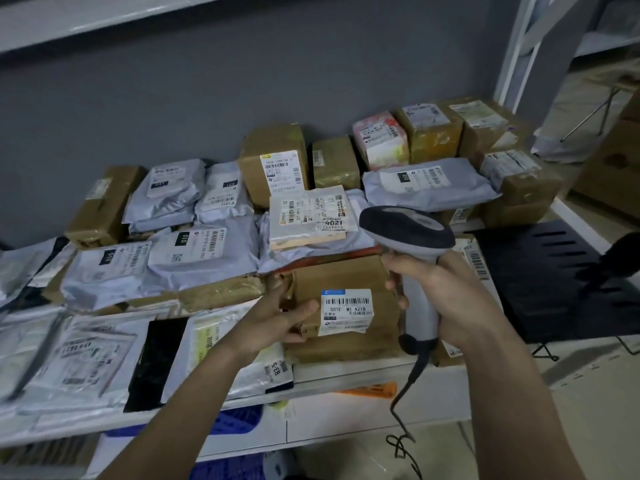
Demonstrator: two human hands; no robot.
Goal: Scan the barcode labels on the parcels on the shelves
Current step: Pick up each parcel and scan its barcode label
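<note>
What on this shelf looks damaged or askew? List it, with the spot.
The label on the brown box gripped by the left hand has a torn, peeling lower edge. The right hand holds the scanner. The grey mailers lie overlapped at mixed angles. Nothing looks spilled.

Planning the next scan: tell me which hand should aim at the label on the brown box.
Right. The right hand already grips the scanner, directly above the label on the brown box. The left hand is steadying that box's left edge.
</note>
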